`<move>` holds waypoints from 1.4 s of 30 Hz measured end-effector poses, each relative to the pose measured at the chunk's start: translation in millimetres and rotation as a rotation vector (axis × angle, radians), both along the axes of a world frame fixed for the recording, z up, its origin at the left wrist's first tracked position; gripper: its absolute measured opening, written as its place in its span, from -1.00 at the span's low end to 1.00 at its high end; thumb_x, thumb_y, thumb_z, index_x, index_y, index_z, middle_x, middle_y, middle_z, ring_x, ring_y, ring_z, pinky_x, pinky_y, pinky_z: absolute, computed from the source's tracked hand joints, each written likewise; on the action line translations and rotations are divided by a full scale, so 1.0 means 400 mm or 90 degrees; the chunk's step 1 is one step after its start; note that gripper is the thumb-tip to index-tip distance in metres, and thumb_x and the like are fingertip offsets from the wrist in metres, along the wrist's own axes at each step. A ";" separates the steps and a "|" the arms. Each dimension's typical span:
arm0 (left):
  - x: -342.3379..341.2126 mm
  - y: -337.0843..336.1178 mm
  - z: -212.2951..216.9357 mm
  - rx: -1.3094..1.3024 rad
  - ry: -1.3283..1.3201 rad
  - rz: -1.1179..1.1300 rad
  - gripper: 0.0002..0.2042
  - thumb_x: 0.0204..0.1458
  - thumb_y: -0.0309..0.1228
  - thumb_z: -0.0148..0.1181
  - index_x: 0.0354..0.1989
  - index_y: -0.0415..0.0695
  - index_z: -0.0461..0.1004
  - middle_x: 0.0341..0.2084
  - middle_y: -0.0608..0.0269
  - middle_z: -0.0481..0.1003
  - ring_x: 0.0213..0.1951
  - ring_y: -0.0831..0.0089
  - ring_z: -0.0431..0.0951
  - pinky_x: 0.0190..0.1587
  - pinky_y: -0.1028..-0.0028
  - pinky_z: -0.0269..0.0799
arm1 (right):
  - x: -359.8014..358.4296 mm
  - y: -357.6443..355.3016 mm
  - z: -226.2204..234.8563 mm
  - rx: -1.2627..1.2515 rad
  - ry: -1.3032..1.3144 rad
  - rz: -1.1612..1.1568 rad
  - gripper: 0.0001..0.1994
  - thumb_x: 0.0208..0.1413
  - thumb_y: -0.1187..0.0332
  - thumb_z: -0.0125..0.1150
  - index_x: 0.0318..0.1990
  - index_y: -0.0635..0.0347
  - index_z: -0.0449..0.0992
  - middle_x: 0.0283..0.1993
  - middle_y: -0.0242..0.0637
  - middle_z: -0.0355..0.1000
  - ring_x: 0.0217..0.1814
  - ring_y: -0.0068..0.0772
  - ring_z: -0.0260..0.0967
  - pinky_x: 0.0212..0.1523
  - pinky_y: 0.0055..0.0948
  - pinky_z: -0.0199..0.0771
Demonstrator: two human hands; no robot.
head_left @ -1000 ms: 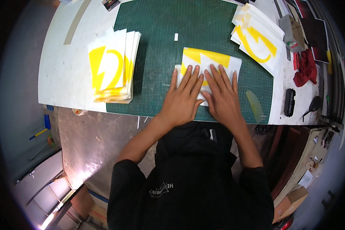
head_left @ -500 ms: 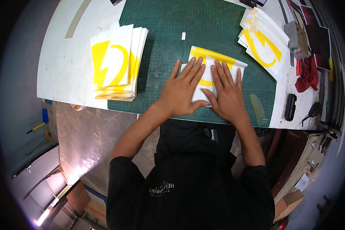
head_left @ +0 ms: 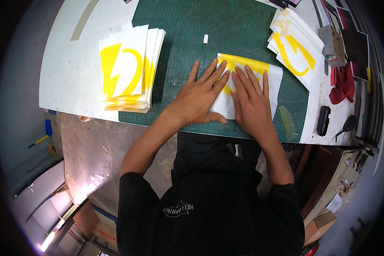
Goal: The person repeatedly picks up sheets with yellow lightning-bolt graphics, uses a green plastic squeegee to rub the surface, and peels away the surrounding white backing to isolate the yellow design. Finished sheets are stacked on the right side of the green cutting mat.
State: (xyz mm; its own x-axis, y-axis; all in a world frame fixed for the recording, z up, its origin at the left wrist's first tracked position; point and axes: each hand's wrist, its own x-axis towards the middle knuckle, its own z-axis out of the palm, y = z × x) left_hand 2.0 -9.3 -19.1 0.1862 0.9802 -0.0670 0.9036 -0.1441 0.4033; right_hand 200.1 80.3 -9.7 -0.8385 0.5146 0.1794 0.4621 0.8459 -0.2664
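A white sheet with yellow print (head_left: 274, 85) lies on the green cutting mat (head_left: 179, 55), its far edge showing a yellow band. Both of my hands rest flat on it. My left hand (head_left: 200, 96) spreads its fingers over the sheet's left side, thumb pointing toward the near edge. Over the middle lies my right hand (head_left: 251, 98), fingers stretched forward and slightly apart. Much of the print is hidden under the hands. To the left sits a stack of white and yellow printed sheets (head_left: 132, 70); a second pile of printed sheets (head_left: 298, 51) lies at the far right.
A small white piece (head_left: 205, 39) lies on the mat beyond my hands. Along the right side are a grey box (head_left: 332, 47), a red cloth (head_left: 343, 87), a black case (head_left: 323, 120) and a yellowish translucent curved piece (head_left: 288, 121). A beige strip (head_left: 84, 19) lies far left.
The sheet's far edge, curled up before, now lies flatter, and more of its right side shows. My right thumb has drawn in toward the fingers; the left hand has shifted slightly.
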 end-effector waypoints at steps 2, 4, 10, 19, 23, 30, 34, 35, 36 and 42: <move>0.000 0.001 -0.003 -0.005 -0.011 0.004 0.32 -0.29 0.39 0.46 0.57 -0.27 0.07 0.60 -0.10 -0.03 0.64 -0.02 -0.23 0.60 -0.23 -0.39 | -0.026 0.032 -0.012 0.001 -0.008 0.031 -0.46 0.31 0.42 0.15 0.43 0.28 0.35 0.51 -0.09 0.30 0.67 0.01 0.05 0.62 0.37 -0.24; -0.003 0.001 -0.007 -0.013 -0.025 -0.001 0.33 -0.30 0.36 0.50 0.56 -0.33 0.07 0.59 -0.15 -0.01 0.64 -0.06 -0.21 0.60 -0.22 -0.43 | -0.047 0.057 -0.034 0.005 -0.019 0.062 -0.47 0.35 0.39 0.12 0.45 0.26 0.34 0.53 -0.13 0.29 0.68 -0.02 0.04 0.62 0.36 -0.24; -0.003 -0.001 -0.015 -0.002 -0.041 0.012 0.40 -0.30 0.39 0.49 0.61 -0.29 -0.08 0.62 -0.11 -0.11 0.65 -0.03 -0.27 0.60 -0.22 -0.43 | -0.040 0.089 -0.058 0.012 -0.049 0.059 -0.46 0.44 0.27 0.05 0.51 0.21 0.27 0.60 -0.19 0.21 0.71 -0.05 -0.03 0.62 0.41 -0.31; 0.002 0.057 0.028 -0.074 0.090 0.048 0.67 -0.64 0.51 0.54 0.61 -0.33 -0.19 0.63 -0.15 -0.17 0.64 -0.15 -0.27 0.57 -0.31 -0.42 | -0.049 0.089 -0.045 0.010 -0.054 0.056 -0.40 0.40 0.26 0.07 0.53 0.27 0.22 0.60 -0.11 0.18 0.71 -0.02 -0.02 0.61 0.42 -0.29; 0.001 0.065 0.032 -0.088 0.117 0.059 0.75 -0.80 0.53 0.54 0.62 -0.31 -0.20 0.63 -0.12 -0.18 0.63 -0.16 -0.27 0.56 -0.33 -0.42 | -0.073 0.091 -0.061 -0.028 -0.006 0.058 -0.38 0.39 0.24 0.05 0.51 0.38 0.21 0.58 0.00 0.20 0.69 -0.01 0.00 0.66 0.14 -0.17; 0.014 0.067 0.034 -0.111 0.151 0.060 0.78 -0.87 0.56 0.50 0.62 -0.31 -0.20 0.64 -0.09 -0.20 0.64 -0.15 -0.29 0.56 -0.34 -0.43 | 0.116 0.139 -0.061 0.008 -0.038 -0.164 -0.40 0.46 0.20 0.01 0.49 0.43 0.22 0.60 0.08 0.16 0.66 0.09 0.08 0.61 0.13 -0.01; 0.004 0.057 0.033 -0.093 0.154 0.078 0.78 -0.87 0.55 0.52 0.62 -0.32 -0.19 0.64 -0.10 -0.22 0.63 -0.19 -0.29 0.56 -0.34 -0.44 | 0.114 0.061 -0.017 0.009 0.025 -0.242 -0.39 0.42 0.21 0.08 0.49 0.40 0.23 0.57 0.12 0.19 0.63 0.20 0.10 0.60 0.20 -0.03; 0.005 0.050 0.032 -0.089 0.153 0.080 0.78 -0.87 0.54 0.52 0.61 -0.32 -0.19 0.64 -0.10 -0.23 0.63 -0.20 -0.29 0.56 -0.34 -0.44 | 0.115 0.002 -0.008 -0.022 0.024 -0.191 -0.39 0.41 0.19 0.09 0.49 0.37 0.24 0.59 0.10 0.16 0.65 0.19 0.06 0.61 0.24 -0.08; 0.004 0.042 0.031 -0.091 0.146 0.076 0.76 -0.84 0.54 0.53 0.61 -0.34 -0.17 0.64 -0.12 -0.21 0.62 -0.24 -0.28 0.55 -0.36 -0.44 | 0.109 -0.069 -0.002 -0.054 0.024 -0.143 -0.38 0.41 0.17 0.10 0.49 0.35 0.24 0.61 0.07 0.13 0.67 0.18 0.02 0.62 0.28 -0.12; 0.000 0.043 0.035 -0.086 0.141 0.075 0.74 -0.82 0.53 0.54 0.61 -0.32 -0.14 0.64 -0.09 -0.19 0.62 -0.24 -0.27 0.53 -0.39 -0.44 | 0.168 -0.206 -0.049 -0.080 -0.121 -0.075 -0.35 0.44 -0.02 0.03 0.54 0.14 0.25 0.68 -0.25 0.05 0.74 0.07 -0.16 0.53 0.64 -0.42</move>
